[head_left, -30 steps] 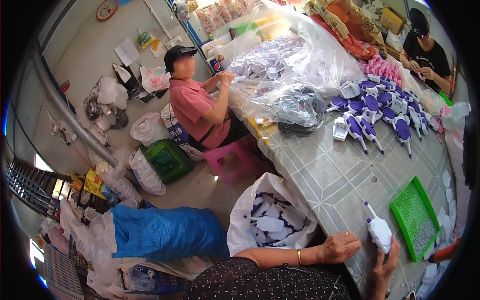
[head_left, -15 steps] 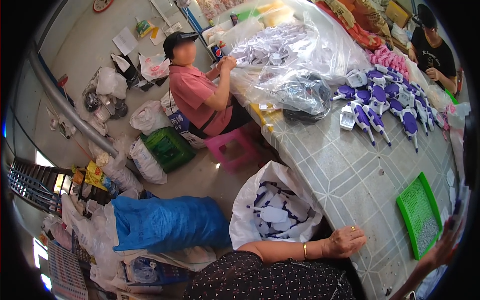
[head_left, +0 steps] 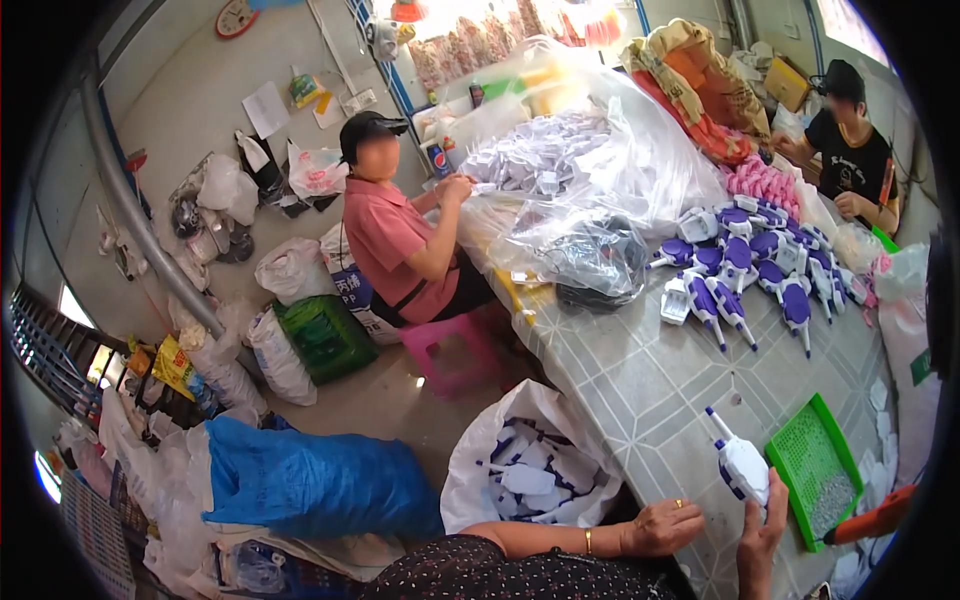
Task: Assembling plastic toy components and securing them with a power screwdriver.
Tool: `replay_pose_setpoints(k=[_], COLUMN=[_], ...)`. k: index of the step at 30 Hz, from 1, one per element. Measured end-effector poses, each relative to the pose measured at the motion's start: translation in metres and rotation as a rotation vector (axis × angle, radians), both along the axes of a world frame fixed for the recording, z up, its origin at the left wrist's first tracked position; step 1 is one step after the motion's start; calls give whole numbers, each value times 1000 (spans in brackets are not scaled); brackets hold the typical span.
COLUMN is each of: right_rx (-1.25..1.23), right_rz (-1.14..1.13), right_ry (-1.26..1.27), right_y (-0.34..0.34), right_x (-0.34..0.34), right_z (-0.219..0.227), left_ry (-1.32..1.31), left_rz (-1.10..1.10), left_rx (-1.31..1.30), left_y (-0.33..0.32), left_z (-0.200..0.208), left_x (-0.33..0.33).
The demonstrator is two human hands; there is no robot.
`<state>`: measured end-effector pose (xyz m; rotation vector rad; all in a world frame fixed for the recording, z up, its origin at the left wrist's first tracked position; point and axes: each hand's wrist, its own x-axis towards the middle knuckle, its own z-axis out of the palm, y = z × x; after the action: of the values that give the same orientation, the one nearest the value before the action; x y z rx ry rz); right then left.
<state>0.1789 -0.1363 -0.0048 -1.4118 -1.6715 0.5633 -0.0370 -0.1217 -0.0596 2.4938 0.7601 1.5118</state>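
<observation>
White and purple plastic, that toy gun [head_left: 742,466], pinched upright in the right hand [head_left: 760,535], fingers curled around its lower body, barrel poking up past the fingertips over the tiled table [head_left: 640,385]. The left hand [head_left: 662,527] rests loosely curled on the table edge, holding nothing, beside the green tray [head_left: 812,470].

A round wall clock [head_left: 236,15] with a red rim is seen at the upper left of the frame, with white paper sheets [head_left: 265,107] and a yellow-green packet [head_left: 305,88] pinned on the wall just below and to its right. Left of centre, a white sack with blue print [head_left: 349,290] is stood beside a green crate [head_left: 326,335], and a yellow printed packet [head_left: 174,366] is seen at the left edge. A large blue sack [head_left: 315,485] is laid at lower left, and an open white bag [head_left: 530,470] of white and blue parts is set at lower centre against the table [head_left: 640,385].
</observation>
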Motion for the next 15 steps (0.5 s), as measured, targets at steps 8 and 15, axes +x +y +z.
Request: replay_pose_setpoints(k=[8,15], right_rx=[79,23], right_rz=[48,10], right_ry=[-87,-131], right_y=[12,16], right_x=[12,0], right_z=[-38,-24], left_ry=[-37,-39], left_rz=[0,-64], left_rx=[16,-41], left_y=[4,6], left_z=[-3,-7], left_x=[4,-1])
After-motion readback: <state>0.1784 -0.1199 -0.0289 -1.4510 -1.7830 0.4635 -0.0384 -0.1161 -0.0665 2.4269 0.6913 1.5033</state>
